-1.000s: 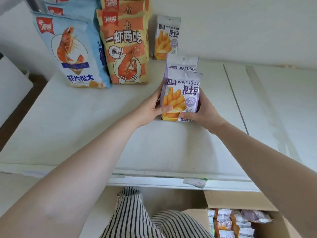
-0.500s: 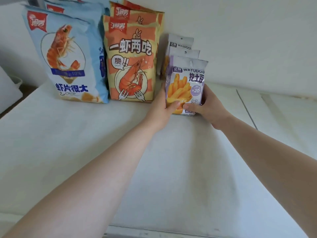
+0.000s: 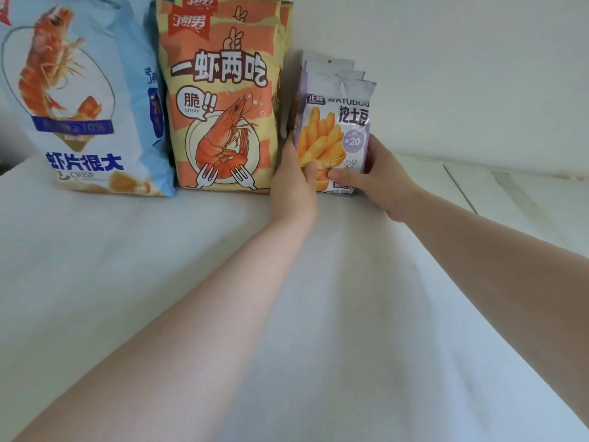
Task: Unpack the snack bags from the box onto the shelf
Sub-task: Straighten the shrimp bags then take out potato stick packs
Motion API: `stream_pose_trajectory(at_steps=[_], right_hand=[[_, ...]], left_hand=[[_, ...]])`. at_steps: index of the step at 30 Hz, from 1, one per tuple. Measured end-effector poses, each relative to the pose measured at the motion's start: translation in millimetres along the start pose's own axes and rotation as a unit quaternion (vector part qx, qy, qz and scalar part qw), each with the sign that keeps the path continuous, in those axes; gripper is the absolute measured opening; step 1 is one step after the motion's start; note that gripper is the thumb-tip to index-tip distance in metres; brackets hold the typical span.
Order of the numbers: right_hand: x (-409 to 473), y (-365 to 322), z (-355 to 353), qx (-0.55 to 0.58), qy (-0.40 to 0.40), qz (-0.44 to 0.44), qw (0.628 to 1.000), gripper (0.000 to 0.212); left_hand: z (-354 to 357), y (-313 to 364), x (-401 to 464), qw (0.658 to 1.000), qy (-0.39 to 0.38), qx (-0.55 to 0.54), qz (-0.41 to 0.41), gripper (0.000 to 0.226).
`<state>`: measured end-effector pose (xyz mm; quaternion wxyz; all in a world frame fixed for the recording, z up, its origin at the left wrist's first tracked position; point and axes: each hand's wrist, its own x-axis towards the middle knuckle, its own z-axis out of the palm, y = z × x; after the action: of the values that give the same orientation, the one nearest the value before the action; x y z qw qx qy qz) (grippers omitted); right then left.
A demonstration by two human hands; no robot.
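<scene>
Here, head view: left hand and right hand each kept a grip on the fries bag, upright on the shelf (before two others). Careless release could topple the row.

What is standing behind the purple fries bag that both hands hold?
Behind the front fries bag, held by the left hand and right hand, two more grey bag tops show. Their printed fronts are covered, so their contents cannot be confirmed.
</scene>
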<state>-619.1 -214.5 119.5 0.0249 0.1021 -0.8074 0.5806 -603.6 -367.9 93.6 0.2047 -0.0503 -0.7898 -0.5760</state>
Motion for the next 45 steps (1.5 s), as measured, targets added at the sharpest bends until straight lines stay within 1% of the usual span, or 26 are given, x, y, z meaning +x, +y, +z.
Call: stream_pose_trajectory(at_steps=[3,7,12,16,20,24,29,31,37,40,41,42,43,45], right_hand=[[8.6,1.3,-3.9,-0.009,-0.011,0.002,1.0,0.068],[11.9,2.4,-5.1,-0.008,-0.023,0.002,1.0,0.071],[5.3,7.2,4.3,0.015,0.009,-0.017,1.0,0.063],[4.5,6.8,9.0,0.008,0.017,-0.017,1.0,0.067],[1.7,4.0,9.5,0.001,0.023,-0.017,1.0,0.065],[-0.5,1.6,10.2,-0.005,0.027,-0.013,1.0,0.064],[-3.5,-2.5,9.9,-0.01,0.025,-0.01,1.0,0.064],[-5.7,-3.3,9.7,-0.005,0.025,-0.008,1.0,0.064],[-14.5,-1.8,7.7,0.014,0.024,0.014,1.0,0.077],[-24.2,-5.5,5.0,0.005,0.046,0.048,0.998,0.1],[-29.2,-6.8,4.4,0.002,0.062,0.062,0.996,0.104],[-35.6,-8.9,4.3,-0.008,0.081,0.075,0.994,0.101],[-43.1,-11.4,4.5,-0.023,0.101,0.086,0.991,0.092],[-61.8,-17.4,5.8,-0.049,0.136,0.095,0.985,0.068]], left_hand=[[4.4,0.6,4.9,1.0,0.006,0.0,-0.014,0.052],[6.0,0.1,5.6,1.0,0.023,0.01,-0.003,0.053],[5.9,0.0,3.7,1.0,0.019,0.018,-0.014,0.052],[5.4,0.4,5.0,0.999,0.023,0.009,-0.03,0.047],[5.4,2.4,4.9,0.999,0.03,0.007,-0.036,0.046],[7.6,2.5,3.6,0.999,0.033,0.019,-0.028,0.05],[12.1,10.0,-3.9,0.998,0.046,0.038,-0.02,0.068],[13.7,13.2,-10.1,0.997,0.058,0.054,-0.014,0.071],[16.5,23.3,-28.7,0.995,0.061,0.07,-0.032,0.067],[11.5,29.1,-39.2,0.995,0.05,0.066,-0.054,0.063],[8.3,31.0,-43.0,0.995,0.046,0.069,-0.06,0.061],[4.2,33.6,-47.0,0.994,0.044,0.071,-0.065,0.059],[-0.5,35.4,-51.2,0.994,0.043,0.073,-0.07,0.057],[-11.8,39.5,-61.2,0.993,0.038,0.073,-0.081,0.05]])
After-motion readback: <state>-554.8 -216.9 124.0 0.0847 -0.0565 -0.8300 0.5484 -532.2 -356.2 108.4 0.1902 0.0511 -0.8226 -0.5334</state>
